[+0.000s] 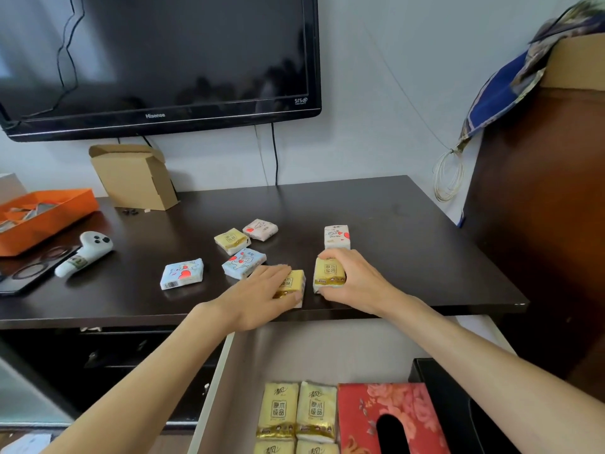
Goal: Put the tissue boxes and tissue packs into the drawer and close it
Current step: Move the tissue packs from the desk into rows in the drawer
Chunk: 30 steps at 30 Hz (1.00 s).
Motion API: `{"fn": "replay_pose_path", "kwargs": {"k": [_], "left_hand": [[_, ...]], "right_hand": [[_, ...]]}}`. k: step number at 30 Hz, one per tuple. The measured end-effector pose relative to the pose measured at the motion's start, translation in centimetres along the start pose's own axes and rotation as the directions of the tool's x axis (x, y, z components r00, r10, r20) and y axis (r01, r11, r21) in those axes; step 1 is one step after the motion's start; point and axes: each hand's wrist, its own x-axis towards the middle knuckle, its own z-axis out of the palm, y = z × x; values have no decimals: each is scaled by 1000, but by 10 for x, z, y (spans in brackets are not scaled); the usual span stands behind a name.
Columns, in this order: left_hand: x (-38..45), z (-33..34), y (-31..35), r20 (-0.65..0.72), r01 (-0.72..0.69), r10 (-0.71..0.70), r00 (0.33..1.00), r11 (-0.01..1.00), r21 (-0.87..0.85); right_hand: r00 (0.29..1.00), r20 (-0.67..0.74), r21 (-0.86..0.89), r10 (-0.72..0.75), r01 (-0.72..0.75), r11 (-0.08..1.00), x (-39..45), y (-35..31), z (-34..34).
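Near the front edge of the dark table (393, 224), my left hand (258, 296) lies over a yellow tissue pack (291, 285) with its fingers closed on it. My right hand (357, 280) grips a second yellow pack (329, 271) standing beside it. Loose packs lie behind: two blue ones (182, 273) (244, 263), a yellow one (231, 240), a pink one (260, 229) and a white one (337, 236). Below, the open drawer (294, 352) holds several yellow packs (298, 411), a red floral tissue box (386, 417) and a black box (458, 407).
A wall-mounted TV (157, 60) hangs above the table. At the back left stand a cardboard box (134, 178) and an orange tray (42, 214). A white controller (86, 252) lies on a dark tablet (26, 273). A brown cabinet (540, 208) rises at right.
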Motion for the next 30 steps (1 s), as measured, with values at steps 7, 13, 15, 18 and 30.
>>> {"fn": "replay_pose_path", "kwargs": {"k": [7,13,15,18,30], "left_hand": [[-27,-14,16,-11,29,-29,1000,998,54],[-93,8,11,-143,-32,13,990,991,-127],[-113,29,12,-99,-54,39,994,986,-159],[-123,58,18,-37,-72,67,997,982,-174],[-121,98,8,-91,-112,128,988,981,160]], "right_hand": [[989,-116,42,-87,93,995,-17,-16,-1],[993,-120,351,-5,48,935,-76,-49,7],[1000,-19,309,-9,14,951,-101,-56,20],[991,136,94,-10,-3,996,-118,-63,38],[914,373,-408,157,9,913,-116,-62,69]]}}
